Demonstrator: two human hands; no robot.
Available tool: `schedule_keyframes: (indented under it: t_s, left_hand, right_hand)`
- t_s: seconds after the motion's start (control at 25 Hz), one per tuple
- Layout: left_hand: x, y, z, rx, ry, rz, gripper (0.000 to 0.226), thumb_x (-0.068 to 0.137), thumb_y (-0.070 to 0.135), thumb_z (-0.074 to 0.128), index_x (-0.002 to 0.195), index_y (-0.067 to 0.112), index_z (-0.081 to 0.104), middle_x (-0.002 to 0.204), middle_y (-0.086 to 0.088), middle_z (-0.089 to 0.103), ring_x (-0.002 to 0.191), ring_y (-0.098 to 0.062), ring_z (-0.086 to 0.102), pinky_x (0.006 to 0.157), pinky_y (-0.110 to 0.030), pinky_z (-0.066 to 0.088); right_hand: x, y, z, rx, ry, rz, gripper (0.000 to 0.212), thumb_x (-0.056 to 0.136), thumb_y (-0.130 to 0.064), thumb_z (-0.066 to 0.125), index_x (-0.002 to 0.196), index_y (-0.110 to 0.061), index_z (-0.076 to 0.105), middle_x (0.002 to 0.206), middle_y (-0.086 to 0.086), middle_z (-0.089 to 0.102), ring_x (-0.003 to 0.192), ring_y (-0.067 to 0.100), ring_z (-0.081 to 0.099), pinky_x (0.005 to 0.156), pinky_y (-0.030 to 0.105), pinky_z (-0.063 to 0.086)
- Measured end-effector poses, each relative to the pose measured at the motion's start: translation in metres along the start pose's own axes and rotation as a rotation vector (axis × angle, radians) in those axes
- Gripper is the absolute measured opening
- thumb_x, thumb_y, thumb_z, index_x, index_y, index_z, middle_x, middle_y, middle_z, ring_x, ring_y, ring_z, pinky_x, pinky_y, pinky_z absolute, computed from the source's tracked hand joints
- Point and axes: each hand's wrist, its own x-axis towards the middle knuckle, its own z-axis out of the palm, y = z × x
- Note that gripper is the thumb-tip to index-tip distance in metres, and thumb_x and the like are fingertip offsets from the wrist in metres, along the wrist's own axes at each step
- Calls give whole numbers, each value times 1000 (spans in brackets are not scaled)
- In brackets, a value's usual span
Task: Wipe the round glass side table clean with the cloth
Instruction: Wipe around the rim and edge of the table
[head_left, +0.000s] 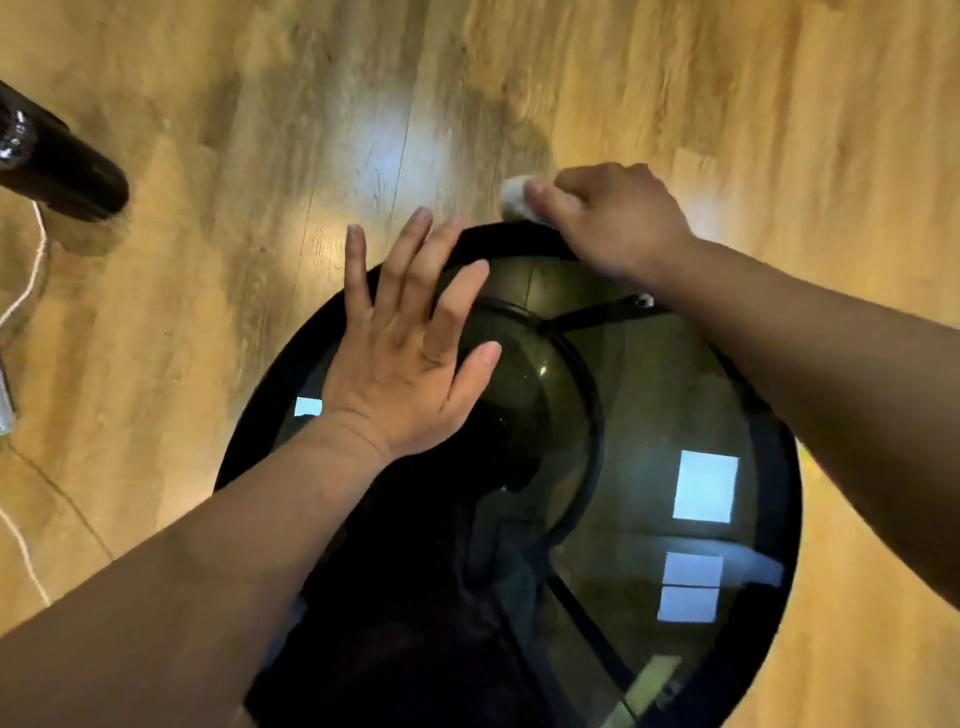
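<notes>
- The tabletop (737, 395) is a round pane of dark glass in a black rim, seen from above over a wooden floor (260, 130).
- The left hand (410, 353) lies flat on the glass near the far-left edge — grip open, fingers (356, 270) spread, their tips reaching past the rim.
- The right hand (618, 218) is at the far edge of the tabletop, its grip closed around a small white cloth (514, 196).
- The cloth is bunched; only a wad shows, sticking out past the thumb on the hand's left side, just over the far rim. Whether it touches the rim I cannot tell — the hand hides the contact.
- Through the glass a black ring and frame bars of the base show beneath the middle.
- Bright square reflections lie on the glass toward the near-right edge, and a smaller one by the left wrist.
- Off the tabletop, at the far left, a glossy black cylinder (57, 166) stands over the floor, with a white cord (26, 291) trailing below it.
</notes>
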Motion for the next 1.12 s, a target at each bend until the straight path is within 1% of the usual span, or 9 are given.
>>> schedule_keyframes:
  t_s: [0.08, 0.16, 0.32, 0.48, 0.56, 0.64, 0.8, 0.96, 1.12]
  left_hand:
    - [2, 2, -2, 64, -115, 8, 56, 92, 43, 46, 137, 12, 30, 155, -17, 24, 148, -38, 18, 117, -68, 5]
    - [5, 2, -6, 102, -206, -12, 58, 93, 45, 41, 138, 10, 31, 156, -21, 29, 148, -39, 20, 117, -68, 6]
    - [7, 6, -7, 147, -295, 9, 62, 93, 50, 39, 139, 9, 36, 156, -20, 33, 148, -40, 23, 117, -68, 9]
    - [8, 4, -7, 180, -294, 30, 62, 93, 50, 40, 139, 9, 40, 155, -19, 35, 147, -38, 25, 117, -66, 11]
    - [7, 5, -8, 182, -285, 20, 60, 94, 48, 39, 138, 7, 41, 151, -20, 39, 146, -38, 27, 118, -64, 12]
    - [7, 7, -7, 182, -264, 33, 57, 96, 45, 38, 136, 5, 43, 147, -21, 43, 144, -38, 31, 118, -64, 13]
    - [6, 7, -6, 191, -253, 41, 56, 95, 43, 39, 135, 4, 46, 149, -20, 43, 144, -37, 32, 118, -64, 13]
    - [6, 9, -3, 234, -246, 32, 57, 96, 47, 37, 135, 5, 46, 149, -21, 42, 145, -38, 31, 118, -64, 11]
    - [6, 10, -4, 254, -254, 36, 60, 97, 50, 33, 136, 7, 46, 148, -21, 42, 144, -39, 31, 118, -64, 11]
  right_hand:
    - [-42, 75, -13, -13, -12, 233, 55, 91, -69, 25, 73, -27, 56, 81, 7, 65, 88, 34, 59, 65, 35, 36]
    - [-99, 127, -14, -17, -75, 411, 59, 95, -66, 23, 94, -24, 64, 110, 19, 68, 104, 38, 58, 74, 36, 35]
    - [-105, 127, -14, 131, -86, 403, 46, 101, -51, 30, 114, -25, 65, 124, 13, 65, 107, 32, 54, 79, 35, 35]
    - [-11, 28, -7, 64, -133, 74, 45, 97, -56, 31, 110, -31, 66, 110, 2, 68, 102, 26, 59, 75, 36, 43]
    - [11, -30, 4, -15, -173, -169, 43, 93, -58, 31, 102, -34, 65, 96, -7, 65, 96, 20, 56, 65, 31, 34]
    - [16, -39, 4, 7, -182, -202, 42, 89, -65, 30, 97, -38, 61, 79, -14, 54, 90, 16, 51, 57, 29, 26]
    - [-32, 85, -4, 214, -64, 153, 61, 85, -76, 27, 102, -30, 62, 86, -10, 57, 87, 20, 53, 62, 31, 32]
    - [-197, 177, 24, 312, -9, 543, 52, 92, -70, 27, 89, -32, 62, 97, 2, 66, 96, 29, 59, 71, 35, 36]
    - [-222, 178, 24, 313, 65, 578, 51, 100, -55, 29, 107, -25, 69, 117, 12, 70, 111, 32, 58, 79, 33, 35]
